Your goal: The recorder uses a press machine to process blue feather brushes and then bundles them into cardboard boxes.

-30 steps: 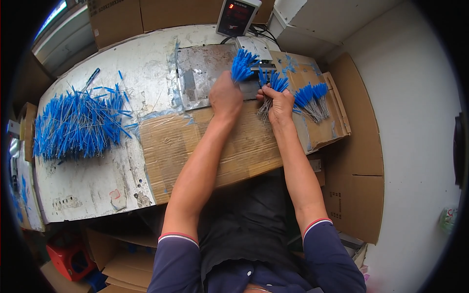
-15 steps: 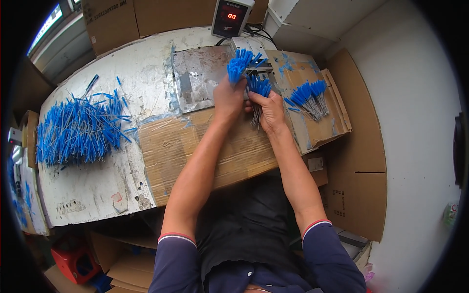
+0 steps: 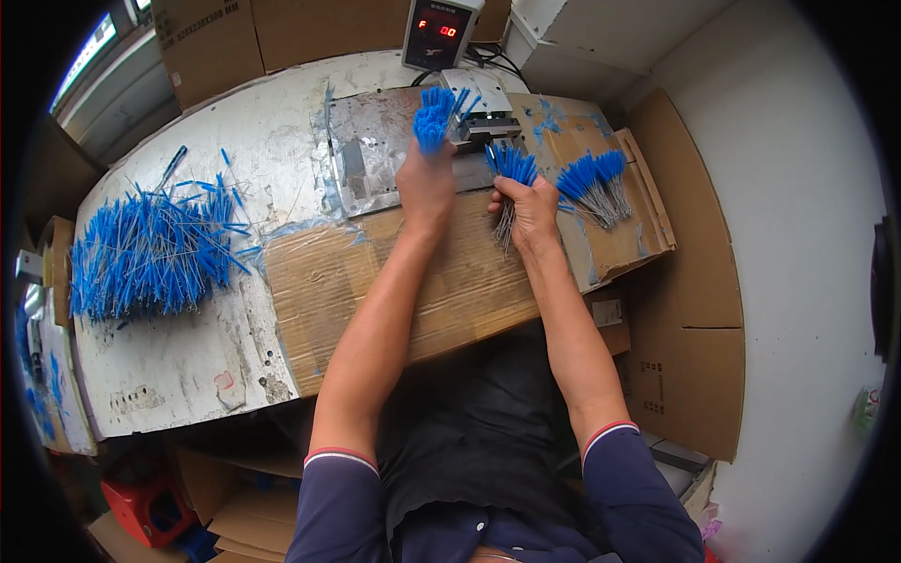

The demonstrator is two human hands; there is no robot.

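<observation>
The left hand [image 3: 427, 183] is closing tight around a bunch of blue-tipped wires [image 3: 434, 117]. The blue tips are sticking up out of the top of the fist. They are sitting right next to the small metal machine [image 3: 483, 117], just to the right of that grip.

The right hand [image 3: 533, 208] is squeezing a second bunch of blue-tipped wires [image 3: 511, 167]. Its blue tips are fanning out above the fingers, and its thin grey ends are hanging down below the fist. This bunch is sitting just under the machine.

A little way to the right of the right hand, a finished pile of wires [image 3: 591, 183] is lying on the cardboard [image 3: 450, 281]. Far off to the left of the left hand, a big heap of loose blue wires [image 3: 150, 253] is lying on the worn white table [image 3: 188, 366]. A box with red lit numbers [image 3: 436, 33] is standing behind the machine.

I think some things could go wrong here. The wires are thin and slippery, so a loose squeeze could be letting some slide out and scatter. The two bunches are sitting close, so they could be getting mixed up. Fingers are also working very near the machine, so a slip could pinch them.
</observation>
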